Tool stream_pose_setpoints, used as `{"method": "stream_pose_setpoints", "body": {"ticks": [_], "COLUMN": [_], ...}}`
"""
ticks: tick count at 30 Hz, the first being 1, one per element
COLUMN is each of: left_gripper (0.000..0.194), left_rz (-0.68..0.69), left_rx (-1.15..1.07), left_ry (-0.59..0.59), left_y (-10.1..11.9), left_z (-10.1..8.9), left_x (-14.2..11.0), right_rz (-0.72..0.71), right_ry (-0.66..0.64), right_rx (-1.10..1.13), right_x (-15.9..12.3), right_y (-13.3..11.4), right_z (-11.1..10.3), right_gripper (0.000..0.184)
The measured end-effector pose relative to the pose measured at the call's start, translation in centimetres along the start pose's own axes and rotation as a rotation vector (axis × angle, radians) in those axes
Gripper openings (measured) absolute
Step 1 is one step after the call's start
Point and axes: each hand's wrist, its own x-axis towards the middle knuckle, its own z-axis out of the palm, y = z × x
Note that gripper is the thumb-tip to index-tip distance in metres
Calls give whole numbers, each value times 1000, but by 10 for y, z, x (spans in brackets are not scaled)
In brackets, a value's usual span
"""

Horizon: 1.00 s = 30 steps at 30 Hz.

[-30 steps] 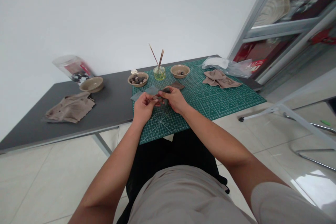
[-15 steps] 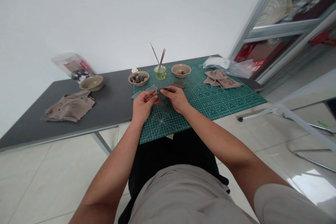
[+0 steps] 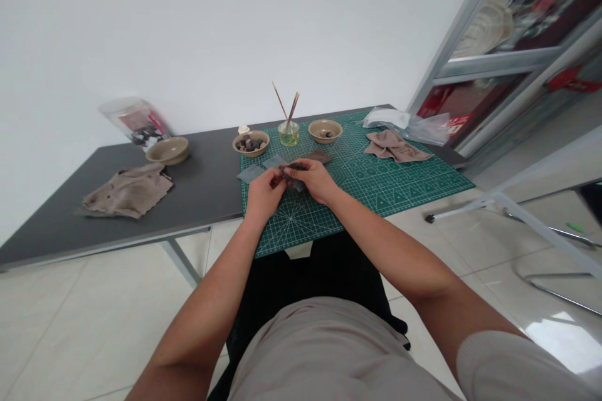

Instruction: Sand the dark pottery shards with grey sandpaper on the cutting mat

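Right hand [image 3: 316, 180]: grasping dark sheet [image 3: 298, 185], above mat [image 3: 376, 182].
Left hand [image 3: 264, 191]: fingertips bent at sheet; grip hidden, cannot tell.
Beyond hands: blue-grey squares [image 3: 251, 173], partly covered brown square [image 3: 320, 155].
Mat's far edge: stone bowl [image 3: 254, 154], jar [image 3: 288, 134] with sticks [image 3: 293, 106], second bowl [image 3: 325, 140].
Mat's right: pink-brown cloth [image 3: 395, 145], plastic bag [image 3: 426, 127].
Table's left: grey-brown cloth [image 3: 129, 191], third bowl [image 3: 168, 153], tub [image 3: 136, 122].

Smooth glossy bowls [image 3: 324, 140], matt cloths [image 3: 129, 193]
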Motion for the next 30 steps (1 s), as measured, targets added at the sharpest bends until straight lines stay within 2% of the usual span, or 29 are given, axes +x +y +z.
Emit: {"method": "stream_pose_setpoints", "body": {"ticks": [7,13,19,24,30], "left_gripper": [8,17,14,12,11], "left_rz": [53,61,2,17,34], "left_rx": [20,57,44,-28,74], "left_ry": [85,61,38,43,58], "left_y": [-2,2,1,-2,-3], "left_z": [0,0,-1,0,1], "left_x": [-1,2,1,0,1], "right_rz": [19,29,65,78,-39], "right_ry": [2,-5,-1,13,-53], "right_rx": [-112,-240,-159,-82,-219], "right_x": [1,5,6,4,2], "right_y": [-2,5,4,0,3], "right_z": [1,-1,0,2,-1], "right_gripper": [37,35,41,42,33]}}
